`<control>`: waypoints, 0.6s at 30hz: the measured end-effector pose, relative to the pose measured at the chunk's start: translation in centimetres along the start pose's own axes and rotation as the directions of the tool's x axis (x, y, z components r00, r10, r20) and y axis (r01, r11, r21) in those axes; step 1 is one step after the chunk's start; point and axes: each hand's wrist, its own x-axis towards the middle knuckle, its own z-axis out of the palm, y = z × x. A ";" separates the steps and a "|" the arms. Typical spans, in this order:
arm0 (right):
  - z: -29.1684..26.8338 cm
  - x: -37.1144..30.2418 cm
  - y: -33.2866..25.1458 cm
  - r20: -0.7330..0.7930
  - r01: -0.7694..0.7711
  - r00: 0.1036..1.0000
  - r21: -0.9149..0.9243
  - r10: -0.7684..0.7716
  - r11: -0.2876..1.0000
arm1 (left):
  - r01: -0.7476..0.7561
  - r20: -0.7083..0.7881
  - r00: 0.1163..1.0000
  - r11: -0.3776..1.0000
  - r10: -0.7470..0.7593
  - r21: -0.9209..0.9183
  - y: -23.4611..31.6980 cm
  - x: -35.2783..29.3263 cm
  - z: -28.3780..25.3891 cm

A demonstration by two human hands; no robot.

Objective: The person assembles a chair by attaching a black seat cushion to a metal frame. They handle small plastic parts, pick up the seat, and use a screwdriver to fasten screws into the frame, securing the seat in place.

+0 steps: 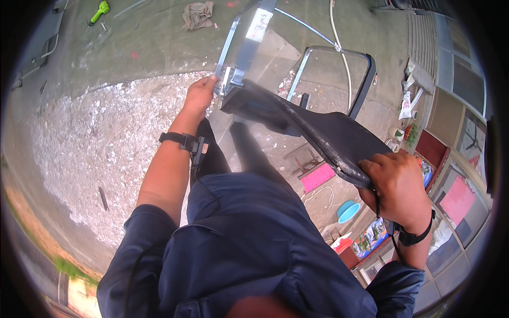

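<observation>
I hold a black chair seat (323, 135) with a silvery metal frame (233, 47) up in front of me. My right hand (398, 188) grips the near edge of the black seat at the right. My left hand (200, 95) reaches out to the far end and holds the metal bracket (227, 85) where seat and frame meet. A black curved tube (363, 87) of the frame loops behind the seat. A dark strap sits on each wrist.
Below lie concrete ground and a wide patch of pale gravel (95, 143). A green tool (99, 10) and a rag (197, 15) lie far off. A pink brush (318, 177), a blue bowl (348, 211) and a white hose (339, 42) are on the right.
</observation>
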 end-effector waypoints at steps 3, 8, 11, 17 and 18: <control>-0.1 0.1 -0.1 0.013 -0.007 1.000 0.006 0.007 1.000 | 0.016 0.049 0.999 1.000 -0.015 -0.013 -0.2 0.3 0.1; -0.1 0.1 -0.3 0.014 -0.014 1.000 0.001 0.014 1.000 | 0.043 0.067 0.997 0.999 -0.044 0.009 -0.6 0.7 -0.5; -0.2 0.2 -0.3 0.018 -0.011 1.000 0.004 0.011 1.000 | 0.047 0.060 0.997 0.999 -0.048 0.013 -0.7 0.6 -0.9; 0.0 -0.1 -0.2 0.017 -0.006 1.000 -0.009 0.007 1.000 | 0.058 0.065 0.996 0.995 -0.064 0.083 -0.5 -0.1 -1.5; 0.1 -0.2 -0.1 0.020 -0.007 1.000 -0.014 0.007 1.000 | 0.017 0.021 1.000 0.998 -0.018 0.062 -0.4 -0.3 -1.7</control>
